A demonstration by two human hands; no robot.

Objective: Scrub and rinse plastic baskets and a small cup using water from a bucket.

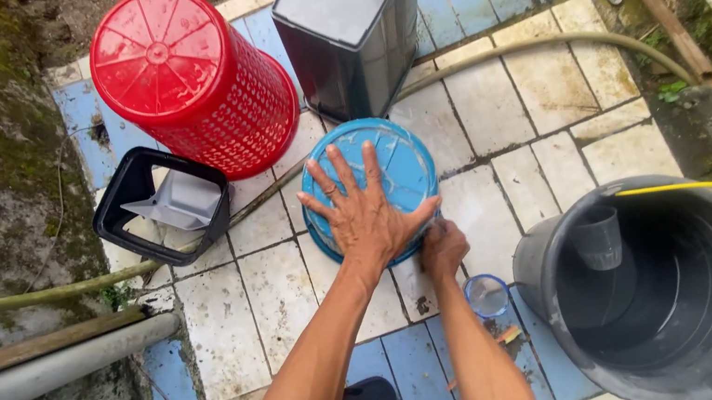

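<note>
An upturned blue plastic bucket [397, 161] stands on the tiled floor at the centre of the head view. My left hand [365, 213] lies flat on its bottom with the fingers spread. My right hand [443, 246] is closed against the bucket's lower right side; what it grips is hidden, so I cannot tell if it holds anything. A small clear cup [487, 295] sits on the tiles just below my right hand.
A red perforated basket [188, 79] lies upturned at the back left, a dark grey bin [348, 22] behind centre, a black swing lid [161, 205] at left. A large black tub [662, 295] with a grey scoop and yellow hose sits right. Hoses cross the tiles.
</note>
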